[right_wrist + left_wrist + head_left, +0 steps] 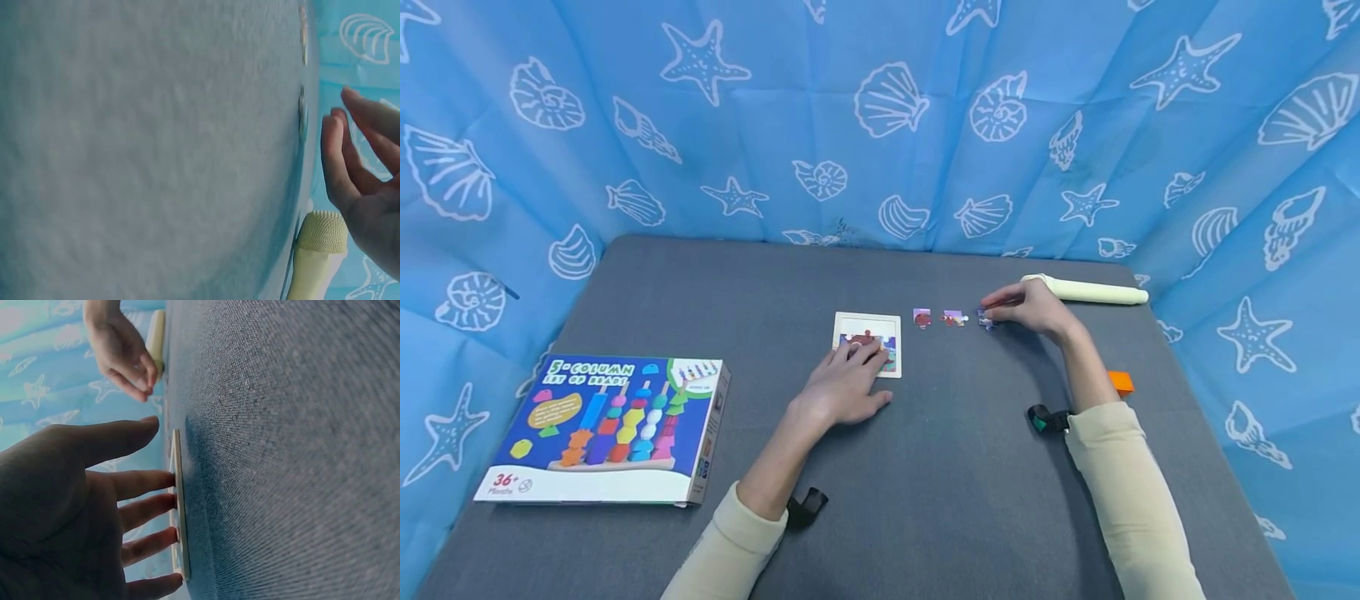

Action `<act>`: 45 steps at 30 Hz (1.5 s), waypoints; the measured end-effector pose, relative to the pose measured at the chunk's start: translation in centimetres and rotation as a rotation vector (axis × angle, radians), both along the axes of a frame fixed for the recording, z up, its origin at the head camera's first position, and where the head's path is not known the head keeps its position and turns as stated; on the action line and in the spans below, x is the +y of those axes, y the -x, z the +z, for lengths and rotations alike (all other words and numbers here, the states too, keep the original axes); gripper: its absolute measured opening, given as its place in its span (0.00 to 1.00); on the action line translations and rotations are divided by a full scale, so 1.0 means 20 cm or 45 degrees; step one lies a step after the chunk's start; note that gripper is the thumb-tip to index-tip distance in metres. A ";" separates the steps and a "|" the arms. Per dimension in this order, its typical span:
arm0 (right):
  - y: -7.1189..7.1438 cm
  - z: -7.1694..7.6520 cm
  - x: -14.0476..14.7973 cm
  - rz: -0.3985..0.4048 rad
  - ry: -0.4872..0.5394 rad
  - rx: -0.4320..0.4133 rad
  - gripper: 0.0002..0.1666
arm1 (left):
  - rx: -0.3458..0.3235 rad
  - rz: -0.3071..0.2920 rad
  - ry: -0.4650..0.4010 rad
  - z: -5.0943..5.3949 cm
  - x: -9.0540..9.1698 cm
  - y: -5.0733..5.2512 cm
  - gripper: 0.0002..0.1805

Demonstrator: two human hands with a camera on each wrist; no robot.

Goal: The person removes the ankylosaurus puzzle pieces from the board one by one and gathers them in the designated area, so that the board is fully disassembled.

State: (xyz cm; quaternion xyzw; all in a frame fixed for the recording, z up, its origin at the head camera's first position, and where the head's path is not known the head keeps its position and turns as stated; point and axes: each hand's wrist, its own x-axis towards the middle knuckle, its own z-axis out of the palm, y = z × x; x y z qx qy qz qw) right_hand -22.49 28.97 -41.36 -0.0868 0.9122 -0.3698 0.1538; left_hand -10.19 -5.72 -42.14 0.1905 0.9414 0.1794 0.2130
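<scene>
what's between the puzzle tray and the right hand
In the head view, two loose puzzle pieces, then a third piece by the fingertips of the right hand.

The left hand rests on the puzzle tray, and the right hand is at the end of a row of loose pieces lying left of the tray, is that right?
Not quite: the row of loose pieces lies right of the puzzle tray, as the head view shows. The left hand rests on the tray, and the right hand is at the row's end.
</scene>
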 end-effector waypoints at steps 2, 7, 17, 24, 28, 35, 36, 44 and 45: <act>-0.02 0.01 -0.02 -0.005 0.048 -0.041 0.21 | 0.005 -0.007 -0.009 0.00 -0.01 0.00 0.40; -0.05 0.03 -0.08 0.037 0.146 -0.084 0.23 | 0.018 -0.037 -0.064 0.01 -0.03 0.00 0.38; -0.07 0.05 -0.28 0.144 0.224 -0.073 0.20 | 0.000 -0.019 -0.146 0.01 -0.07 0.03 0.33; -0.07 0.04 -0.47 0.278 0.263 -0.067 0.18 | -0.051 -0.025 -0.045 0.04 -0.06 0.00 0.37; -0.07 0.03 -0.57 0.341 0.262 -0.089 0.17 | -0.077 -0.012 -0.007 0.06 -0.06 -0.01 0.38; -0.04 0.00 -0.76 0.491 0.262 -0.114 0.16 | -0.154 0.003 0.053 0.09 -0.06 -0.03 0.41; -0.04 -0.01 -0.79 0.508 0.266 -0.121 0.15 | -0.159 -0.008 0.068 0.10 -0.06 -0.04 0.43; 0.00 -0.05 -0.96 0.596 0.199 -0.157 0.13 | -0.194 -0.034 0.136 0.10 -0.06 -0.06 0.46; 0.00 -0.05 -0.97 0.599 0.177 -0.155 0.13 | -0.198 -0.033 0.135 0.10 -0.06 -0.06 0.46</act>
